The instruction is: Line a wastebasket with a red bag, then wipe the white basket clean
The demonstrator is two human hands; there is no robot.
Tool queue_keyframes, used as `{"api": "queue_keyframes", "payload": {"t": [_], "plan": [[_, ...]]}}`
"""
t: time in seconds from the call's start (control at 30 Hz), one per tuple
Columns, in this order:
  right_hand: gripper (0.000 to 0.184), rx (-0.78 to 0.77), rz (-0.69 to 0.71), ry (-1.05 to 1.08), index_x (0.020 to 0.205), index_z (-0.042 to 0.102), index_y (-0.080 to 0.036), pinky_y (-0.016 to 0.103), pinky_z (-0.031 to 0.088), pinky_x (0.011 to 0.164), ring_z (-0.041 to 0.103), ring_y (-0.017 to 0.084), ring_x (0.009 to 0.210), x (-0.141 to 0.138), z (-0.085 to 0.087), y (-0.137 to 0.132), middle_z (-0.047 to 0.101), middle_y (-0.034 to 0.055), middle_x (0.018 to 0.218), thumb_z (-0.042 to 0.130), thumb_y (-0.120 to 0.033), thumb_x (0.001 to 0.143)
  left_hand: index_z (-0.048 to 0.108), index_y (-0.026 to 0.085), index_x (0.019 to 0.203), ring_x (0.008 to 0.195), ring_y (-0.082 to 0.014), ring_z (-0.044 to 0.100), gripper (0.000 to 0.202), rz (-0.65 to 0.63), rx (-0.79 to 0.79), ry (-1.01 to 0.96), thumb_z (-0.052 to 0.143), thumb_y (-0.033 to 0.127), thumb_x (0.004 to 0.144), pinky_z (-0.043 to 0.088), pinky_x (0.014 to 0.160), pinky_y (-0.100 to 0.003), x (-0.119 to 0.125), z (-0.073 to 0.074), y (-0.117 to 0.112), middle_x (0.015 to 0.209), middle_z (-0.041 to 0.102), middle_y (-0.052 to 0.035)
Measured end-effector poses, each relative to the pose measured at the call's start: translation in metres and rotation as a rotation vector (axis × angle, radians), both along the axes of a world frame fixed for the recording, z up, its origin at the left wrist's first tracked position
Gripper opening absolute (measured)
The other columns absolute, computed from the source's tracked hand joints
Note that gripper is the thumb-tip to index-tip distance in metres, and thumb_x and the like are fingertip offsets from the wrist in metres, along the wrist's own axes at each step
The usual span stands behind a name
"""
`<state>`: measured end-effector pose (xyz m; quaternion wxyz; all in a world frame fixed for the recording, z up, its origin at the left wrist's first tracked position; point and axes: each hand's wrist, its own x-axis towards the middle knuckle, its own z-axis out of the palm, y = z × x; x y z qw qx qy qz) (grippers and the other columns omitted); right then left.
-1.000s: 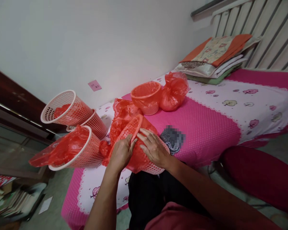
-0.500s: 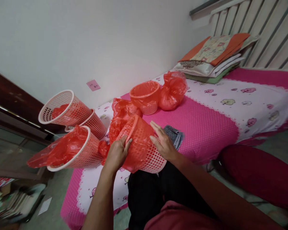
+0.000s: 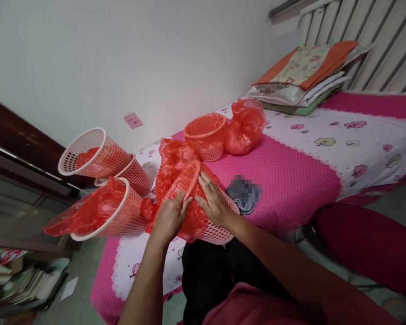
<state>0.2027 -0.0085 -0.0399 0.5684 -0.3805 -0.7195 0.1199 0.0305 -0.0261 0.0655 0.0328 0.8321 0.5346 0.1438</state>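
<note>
At the near edge of the bed (image 3: 291, 180), on its side by our lap, lay the mesh basket (image 3: 214, 231) w/ the red bag (image 3: 193, 223) pulled over its mouth and down its wall. Half a sec earlier our right hand (image 3: 216, 207) had been spread on the far wall, away from the rim. It had since slid back to the rim, next to our left hand (image 3: 171, 219). The right fingers lay flat and unclenched on the plastic, pressing rather than gripping. The left hand hadn't shifted: its fingertips sat at the rim on the film, but the thumb was hidden, so we couldn't tell if it pinched the film or only pushed it down.

The basket itself had tipped back a little, rim twd. the wall again. So both hands were on the same bit of rim, and the film there looked snug vs. loose and bunched beyond the mouth.

Nearby, untouched: a lined basket (image 3: 206, 135) touching a knotted bag bundle (image 3: 245, 126) further up the bed, and three baskets (image 3: 118, 212) at left.
</note>
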Motion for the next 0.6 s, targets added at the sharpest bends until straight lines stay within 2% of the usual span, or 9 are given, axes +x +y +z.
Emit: {"api": "queue_keyframes", "payload": {"t": [0.1,0.2,0.27,0.37,0.5,0.6], "plan": [[0.076,0.013,-0.019,0.004,0.175,0.008,-0.025,0.061,0.033,0.131,0.025,0.032,0.165,-0.005,-0.003,-0.001,0.027,0.0177,0.177,0.048,-0.038,0.111,0.059,0.022,0.089,0.060,-0.0188,0.059,0.033,-0.029,0.015,-0.030,0.042,0.043,0.108,0.036,0.063,-0.030,0.000,-0.001,-0.001,0.069,0.062,-0.0014],[0.075,0.019,-0.012,0.007,0.174,0.014,-0.024,0.061,0.034,0.130,0.025,0.032,0.165,-0.005,0.000,-0.004,0.028,0.0182,0.177,0.050,-0.039,0.110,0.060,0.022,0.089,0.059,-0.0187,0.058,0.033,-0.035,0.010,-0.069,0.044,0.044,0.108,0.037,0.063,-0.030,-0.002,-0.002,-0.002,0.068,0.062,-0.0009],[0.069,0.031,0.016,0.027,0.172,0.023,-0.023,0.059,0.036,0.130,0.030,0.031,0.163,0.000,0.004,-0.007,0.034,0.0187,0.174,0.050,-0.039,0.110,0.061,0.022,0.091,0.060,-0.0184,0.058,0.031,-0.031,-0.006,-0.094,0.045,0.043,0.107,0.037,0.064,-0.030,-0.005,-0.002,-0.002,0.069,0.062,-0.0006],[0.053,0.040,0.008,0.141,0.162,0.044,-0.022,0.053,0.041,0.127,0.047,0.027,0.154,0.018,0.006,-0.006,0.052,0.0174,0.162,0.047,-0.035,0.111,0.058,0.022,0.087,0.060,-0.0178,0.057,0.030,-0.004,-0.018,-0.112,0.047,0.043,0.105,0.037,0.064,-0.029,-0.009,-0.002,-0.001,0.068,0.059,0.0001],[0.041,-0.087,-0.174,0.341,0.144,0.065,-0.022,0.052,0.048,0.120,0.063,0.027,0.138,0.053,-0.012,0.009,0.069,0.0142,0.145,0.044,-0.033,0.110,0.055,0.023,0.081,0.058,-0.0174,0.055,0.032,0.014,-0.014,-0.122,0.049,0.044,0.104,0.035,0.062,-0.029,-0.012,-0.004,-0.002,0.064,0.054,0.0014],[0.040,-0.203,-0.196,0.379,0.138,0.069,-0.023,0.053,0.053,0.115,0.068,0.028,0.130,0.069,-0.025,0.018,0.073,0.0131,0.138,0.047,-0.034,0.107,0.056,0.023,0.081,0.058,-0.0173,0.056,0.033,0.008,-0.022,-0.130,0.048,0.045,0.105,0.036,0.062,-0.030,-0.011,-0.005,-0.003,0.064,0.055,0.0015]]}}
